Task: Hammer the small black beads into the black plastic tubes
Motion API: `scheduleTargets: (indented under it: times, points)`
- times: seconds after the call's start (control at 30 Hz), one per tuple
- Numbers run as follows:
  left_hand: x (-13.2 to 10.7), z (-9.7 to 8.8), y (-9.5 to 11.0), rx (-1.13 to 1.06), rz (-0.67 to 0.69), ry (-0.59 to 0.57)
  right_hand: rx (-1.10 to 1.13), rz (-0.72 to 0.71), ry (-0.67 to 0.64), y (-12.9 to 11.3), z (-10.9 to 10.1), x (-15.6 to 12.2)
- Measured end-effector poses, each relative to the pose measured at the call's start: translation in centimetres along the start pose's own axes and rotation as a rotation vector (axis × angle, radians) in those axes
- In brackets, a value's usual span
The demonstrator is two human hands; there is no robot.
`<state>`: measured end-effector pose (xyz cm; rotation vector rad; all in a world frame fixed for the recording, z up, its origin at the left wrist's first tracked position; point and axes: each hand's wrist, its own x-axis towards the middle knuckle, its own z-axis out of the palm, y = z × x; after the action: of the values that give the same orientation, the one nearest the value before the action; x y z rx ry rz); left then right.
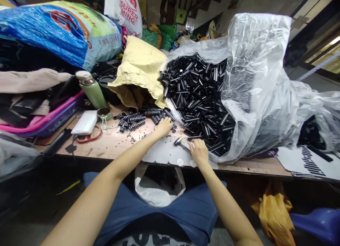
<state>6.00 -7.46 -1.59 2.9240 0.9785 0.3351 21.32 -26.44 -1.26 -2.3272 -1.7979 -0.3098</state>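
My left hand (pixel 164 127) rests palm down on the wooden table (pixel 111 147), its curled fingers among small black beaded rods (pixel 135 118) and loose beads; what its fingertips hold is hidden. My right hand (pixel 198 151) is closed on the handle of a small metal hammer (pixel 179 142), whose head lies on a white sheet (pixel 164 154) at the table's front edge. Just beyond the right hand, a large pile of black tubes (pixel 199 97) spills from a clear plastic bag (pixel 255 83).
A yellow sack (pixel 138 69) lies behind the rods. To the left stand a green flask (pixel 91 88), a small cup (pixel 104 113), a white box (pixel 85 122) and red scissors (pixel 90 137). Stuffed bags and cloth pile up at far left. A white bag (pixel 159 186) hangs below the table edge.
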Motion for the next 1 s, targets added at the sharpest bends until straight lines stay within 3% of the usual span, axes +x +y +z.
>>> scheduleTargets:
  times: [0.1,0.23,0.33,0.4,0.47,0.53,0.6,0.67,0.77,0.87,1.0]
  points:
    - [1.4,1.1,-0.2,0.034,0.068,-0.013,0.066,-0.093,0.105,-0.8,0.2,4.6]
    - [0.1,0.7,0.3,-0.119,0.015,0.082,0.242,-0.169,0.039,-1.5,0.3,9.4]
    - [-2.5,-1.1,0.8,-0.465,-0.143,0.262,0.505,-0.151,0.091,-2.2,-0.3,10.0]
    - [-4.4,-2.7,1.2,-0.73,-0.232,0.349,0.912,-0.034,0.11,-3.1,-1.0,9.4]
    - [-6.1,-4.1,1.6,-0.981,-0.281,0.302,1.312,0.112,-0.003,-4.3,-1.7,8.6]
    - [-7.4,-5.0,2.0,-1.238,-0.36,0.161,1.45,0.183,-0.151,-5.6,-2.5,7.7]
    - [-8.2,-5.2,2.3,-1.471,-0.492,0.037,1.337,0.082,-0.183,-6.8,-3.3,6.8]
    - [-9.0,-5.0,2.6,-1.608,-0.593,-0.012,1.079,-0.165,-0.146,-7.5,-4.3,5.8]
    - [-9.9,-4.6,3.0,-1.671,-0.589,-0.002,0.732,-0.416,-0.133,-7.9,-5.2,4.0]
    - [-10.8,-4.6,3.2,-1.809,-0.538,0.045,0.664,-0.398,-0.176,-7.5,-4.8,1.9]
    - [-11.6,-5.1,3.5,-2.006,-0.539,0.095,0.776,-0.34,-0.295,-6.6,-3.4,-1.1]
